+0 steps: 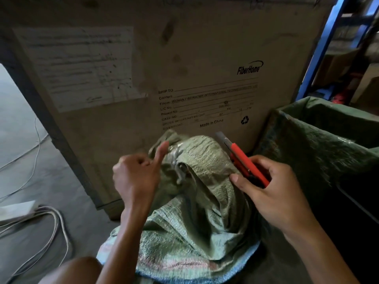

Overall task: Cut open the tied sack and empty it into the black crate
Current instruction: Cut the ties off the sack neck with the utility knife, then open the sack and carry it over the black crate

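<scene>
One sack [205,160], one cutter [244,158] in right hand [272,193].

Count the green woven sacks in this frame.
3: the tied sack in the middle, what looks like a separate paler sack beneath it, and an open sack on the right. Others may be hidden.

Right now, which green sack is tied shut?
The paler woven sack in the middle: a grey cord binds its neck. The darker sack on the right lies open.
</scene>
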`<action>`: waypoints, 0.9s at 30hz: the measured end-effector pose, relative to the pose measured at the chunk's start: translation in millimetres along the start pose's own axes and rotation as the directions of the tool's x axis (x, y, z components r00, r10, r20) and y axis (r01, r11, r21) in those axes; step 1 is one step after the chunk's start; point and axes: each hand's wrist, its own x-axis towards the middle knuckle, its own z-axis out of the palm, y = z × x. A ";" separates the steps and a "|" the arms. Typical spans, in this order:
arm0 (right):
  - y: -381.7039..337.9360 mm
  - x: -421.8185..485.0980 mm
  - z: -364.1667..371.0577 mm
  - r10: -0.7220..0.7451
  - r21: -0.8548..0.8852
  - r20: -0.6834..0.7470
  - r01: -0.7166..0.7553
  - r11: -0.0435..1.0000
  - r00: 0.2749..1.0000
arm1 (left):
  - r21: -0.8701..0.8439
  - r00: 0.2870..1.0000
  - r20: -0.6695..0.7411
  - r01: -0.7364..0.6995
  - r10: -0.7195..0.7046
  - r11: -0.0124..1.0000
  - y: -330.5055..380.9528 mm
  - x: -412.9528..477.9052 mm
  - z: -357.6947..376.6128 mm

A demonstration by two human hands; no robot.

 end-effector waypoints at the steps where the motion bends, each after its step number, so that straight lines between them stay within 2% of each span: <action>1: 0.2 -1.8 5.4 -0.010 -0.005 -0.023 0.010 1.000 1.000 | 0.029 0.989 0.146 0.035 -0.039 0.999 1.4 -0.7 -0.1; 2: 0.4 -3.1 10.5 -0.023 -0.017 -0.048 0.022 1.000 0.999 | 0.053 0.949 0.304 0.071 -0.084 0.996 4.0 -3.5 -0.8; 4: 0.4 -4.6 17.5 -0.045 -0.036 -0.064 0.042 0.998 0.997 | -0.028 0.786 0.589 0.250 -0.186 0.968 9.6 -8.0 -1.3; 5: 0.4 -4.9 19.6 -0.046 -0.039 -0.046 0.044 0.998 0.998 | -0.097 0.703 0.684 0.354 -0.196 0.930 14.0 -11.6 -2.0; 6: 0.0 -5.0 21.3 -0.044 -0.041 -0.018 0.044 0.998 0.999 | -0.164 0.654 0.736 0.420 -0.173 0.893 16.7 -13.2 -2.3; 7: 0.1 -5.1 22.8 -0.041 -0.041 0.011 0.041 0.998 0.999 | -0.231 0.634 0.762 0.455 -0.131 0.860 19.2 -13.3 -2.1; 9: 0.8 -4.6 26.2 -0.032 -0.027 0.031 0.033 0.999 0.999 | -0.342 0.645 0.759 0.508 -0.086 0.791 15.9 -10.5 2.2; 11: 2.3 -4.6 29.2 -0.018 0.008 0.009 0.018 1.000 1.000 | -0.451 0.651 0.751 0.628 -0.110 0.635 13.5 -7.3 6.8; 13: 3.0 -5.3 31.0 0.003 0.067 -0.017 -0.001 0.998 1.000 | -0.534 0.676 0.728 0.660 -0.109 0.529 12.0 -8.3 10.1; 14: 3.0 -5.3 30.9 0.019 0.107 -0.039 -0.015 0.994 0.999 | -0.556 0.706 0.699 0.636 -0.114 0.536 10.2 -9.6 12.4; 15: 2.1 -5.1 30.0 0.043 0.149 -0.071 -0.032 0.988 0.997 | -0.568 0.751 0.651 0.578 -0.110 0.585 5.0 -9.9 17.0; 17: 3.9 -2.2 26.5 0.106 0.202 -0.153 -0.073 0.977 0.983 | -0.545 0.831 0.553 0.408 -0.051 0.732 -7.4 -11.9 26.1; 19: 11.3 1.9 22.1 0.178 0.211 -0.201 -0.135 0.968 0.963 | -0.471 0.856 0.517 0.276 0.008 0.838 -15.7 -13.2 33.4; 20: 17.5 4.0 19.8 0.210 0.200 -0.218 -0.167 0.965 0.953 | -0.448 0.853 0.522 0.249 0.026 0.859 -16.3 -14.2 36.3; 22: 37.2 9.6 15.7 0.268 0.133 -0.272 -0.239 0.962 0.924 | -0.445 0.849 0.524 0.210 0.063 0.871 -18.1 -16.5 41.7; 24: 69.1 16.5 13.3 0.324 -0.013 -0.333 -0.348 0.937 0.885 | -0.429 0.854 0.509 0.145 0.106 0.891 -17.5 -21.1 46.1; 27: 139.5 11.2 13.9 0.386 -0.239 -0.432 -0.517 0.822 0.815 | -0.398 0.850 0.512 0.108 0.123 0.911 -13.7 -27.6 51.5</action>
